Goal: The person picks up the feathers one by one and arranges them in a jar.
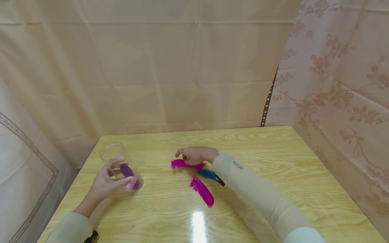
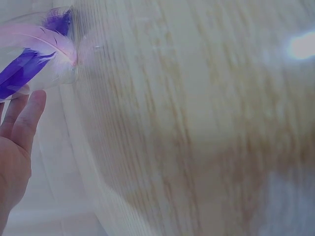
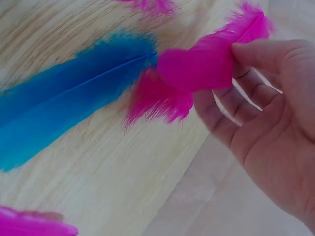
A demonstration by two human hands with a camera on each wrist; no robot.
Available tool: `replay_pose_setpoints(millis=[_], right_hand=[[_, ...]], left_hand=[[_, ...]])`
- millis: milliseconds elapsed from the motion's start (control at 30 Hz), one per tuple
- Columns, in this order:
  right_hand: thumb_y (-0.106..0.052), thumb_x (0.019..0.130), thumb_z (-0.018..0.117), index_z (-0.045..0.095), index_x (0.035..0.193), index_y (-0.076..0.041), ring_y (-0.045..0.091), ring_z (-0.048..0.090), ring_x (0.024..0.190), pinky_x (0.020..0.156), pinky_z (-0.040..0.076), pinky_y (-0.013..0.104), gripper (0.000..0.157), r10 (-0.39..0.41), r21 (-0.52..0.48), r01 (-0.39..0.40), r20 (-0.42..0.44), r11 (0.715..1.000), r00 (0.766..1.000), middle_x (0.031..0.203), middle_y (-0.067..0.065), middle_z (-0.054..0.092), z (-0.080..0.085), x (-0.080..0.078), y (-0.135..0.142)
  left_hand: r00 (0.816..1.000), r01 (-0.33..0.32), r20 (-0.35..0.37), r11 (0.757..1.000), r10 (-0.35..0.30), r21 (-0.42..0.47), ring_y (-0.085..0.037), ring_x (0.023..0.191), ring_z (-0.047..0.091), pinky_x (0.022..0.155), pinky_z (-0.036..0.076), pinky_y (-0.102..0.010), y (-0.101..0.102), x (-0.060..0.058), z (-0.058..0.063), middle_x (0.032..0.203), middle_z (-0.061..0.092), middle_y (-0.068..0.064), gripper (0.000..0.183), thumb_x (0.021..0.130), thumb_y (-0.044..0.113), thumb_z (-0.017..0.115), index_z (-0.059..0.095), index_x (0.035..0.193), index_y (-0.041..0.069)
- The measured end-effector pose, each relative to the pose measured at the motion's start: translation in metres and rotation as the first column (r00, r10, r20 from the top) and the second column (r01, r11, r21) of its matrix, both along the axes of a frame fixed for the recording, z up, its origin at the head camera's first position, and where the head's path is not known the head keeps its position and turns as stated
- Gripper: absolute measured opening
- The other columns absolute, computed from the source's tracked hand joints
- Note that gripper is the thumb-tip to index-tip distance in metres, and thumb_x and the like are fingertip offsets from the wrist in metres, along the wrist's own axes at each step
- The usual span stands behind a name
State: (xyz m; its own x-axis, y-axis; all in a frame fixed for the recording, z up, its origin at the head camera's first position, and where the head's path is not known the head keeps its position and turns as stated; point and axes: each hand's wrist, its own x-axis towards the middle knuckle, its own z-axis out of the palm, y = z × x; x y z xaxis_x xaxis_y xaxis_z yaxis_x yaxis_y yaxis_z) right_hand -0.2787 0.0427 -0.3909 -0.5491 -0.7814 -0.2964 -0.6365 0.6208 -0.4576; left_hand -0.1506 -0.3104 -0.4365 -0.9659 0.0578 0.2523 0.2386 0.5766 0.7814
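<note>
My left hand (image 1: 104,184) holds a clear jar (image 1: 117,156) upright on the left of the table, fingers and thumb round its side. Through its wall show a purple feather (image 1: 126,169) and a pale pink feather (image 2: 42,37). Near the table's middle, my right hand (image 1: 194,154) pinches a magenta feather (image 3: 202,69) between thumb and fingers. Just behind that feather lies more magenta plume (image 3: 160,101), perhaps a separate feather. A blue feather (image 1: 206,174) rests on the wood below the right wrist. Closer to me lies another magenta feather (image 1: 202,191).
The wood-grain table (image 1: 146,216) carries a bright light reflection near its front. Beige cloth (image 1: 182,74) hangs along the back edge, and a floral curtain (image 1: 343,87) stands on the right. A black strap end (image 1: 219,180) hangs from the right sleeve beside the blue feather.
</note>
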Motion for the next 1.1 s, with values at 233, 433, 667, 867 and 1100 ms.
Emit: replay_pose_setpoints(millis=[233, 433, 667, 867, 1100], right_hand=[[0.000, 0.098, 0.057, 0.064, 0.128, -0.003, 0.014, 0.056, 0.094, 0.079, 0.050, 0.026, 0.031, -0.012, -0.221, 0.049, 0.166, 0.974, 0.986, 0.104, 0.003, 0.061, 0.0002, -0.0052, -0.0005], [0.000, 0.099, 0.056, 0.067, 0.106, -0.003, 0.016, 0.058, 0.077, 0.074, 0.056, 0.045, 0.013, -0.023, -0.343, 0.158, 0.366, 0.926, 0.930, 0.099, 0.005, 0.061, 0.0010, -0.0036, -0.0002], [-0.012, 0.101, 0.061, 0.067, 0.111, 0.001, 0.040, 0.068, 0.101, 0.086, 0.057, 0.049, 0.017, -0.047, -0.364, 0.302, 0.568, 0.881, 0.821, 0.107, 0.021, 0.068, 0.0008, -0.0007, -0.0007], [-0.028, 0.099, 0.069, 0.069, 0.108, -0.005, 0.048, 0.067, 0.101, 0.087, 0.057, 0.049, 0.025, -0.083, -0.344, 0.323, 0.561, 0.882, 0.824, 0.112, 0.032, 0.067, 0.0010, -0.0007, -0.0014], [-0.028, 0.098, 0.070, 0.071, 0.104, -0.004, 0.054, 0.063, 0.102, 0.088, 0.054, 0.055, 0.025, -0.069, -0.371, 0.319, 0.552, 0.872, 0.831, 0.111, 0.035, 0.066, 0.0023, -0.0011, -0.0030]], left_hand=[[1.000, 0.013, -0.009, 1.000, -0.013, 0.020, -0.006, 0.095, 0.065, 0.073, 0.056, -0.027, 0.0002, -0.0016, -0.0017, 0.121, 0.063, -0.019, 0.067, 0.080, 0.011, 0.088, 0.055, 0.138, 0.004], [1.000, 0.020, -0.017, 1.000, -0.020, 0.018, -0.007, 0.095, 0.065, 0.072, 0.056, -0.027, -0.0002, -0.0023, -0.0035, 0.121, 0.063, -0.020, 0.068, 0.080, 0.010, 0.088, 0.054, 0.139, 0.003], [1.000, 0.005, -0.031, 1.000, -0.005, -0.015, -0.006, 0.093, 0.065, 0.074, 0.053, -0.026, -0.0003, -0.0025, -0.0019, 0.117, 0.064, -0.017, 0.068, 0.080, 0.010, 0.088, 0.055, 0.138, 0.002], [1.000, 0.000, -0.006, 1.000, 0.000, -0.008, -0.011, 0.095, 0.065, 0.073, 0.054, -0.027, 0.0005, -0.0014, -0.0006, 0.118, 0.063, -0.017, 0.069, 0.081, 0.012, 0.088, 0.053, 0.139, 0.002], [1.000, 0.012, -0.009, 1.000, -0.012, 0.016, -0.028, 0.098, 0.068, 0.072, 0.055, -0.027, 0.0016, -0.0013, -0.0001, 0.120, 0.062, -0.018, 0.068, 0.080, 0.012, 0.088, 0.054, 0.139, 0.005]])
